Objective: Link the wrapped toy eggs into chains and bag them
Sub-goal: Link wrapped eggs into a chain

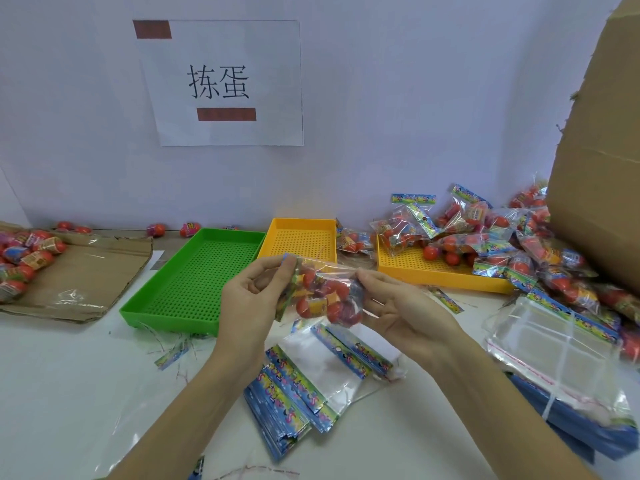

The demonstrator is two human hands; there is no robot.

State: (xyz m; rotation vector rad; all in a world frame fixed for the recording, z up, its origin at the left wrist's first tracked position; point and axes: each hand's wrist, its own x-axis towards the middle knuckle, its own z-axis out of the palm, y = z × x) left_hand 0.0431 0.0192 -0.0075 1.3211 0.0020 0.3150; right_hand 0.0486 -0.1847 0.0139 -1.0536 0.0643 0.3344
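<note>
A clear plastic bag of red wrapped toy eggs (pixel 323 299) hangs in the air above the white table, held between both hands. My left hand (pixel 249 299) pinches the bag's printed top strip at its left end. My right hand (pixel 398 306) grips the bag's right side with thumb and fingers. A fan of empty bags with blue printed headers (pixel 304 379) lies flat on the table just below my hands. Loose wrapped eggs (pixel 24 258) sit on flattened cardboard at the far left.
A green perforated tray (pixel 194 282) and a yellow tray (pixel 301 237) stand behind my hands. A second yellow tray (pixel 436 275) at right holds filled bags, piled on toward a tall cardboard box (pixel 602 161). A bundle of clear bags (pixel 554 355) lies at right.
</note>
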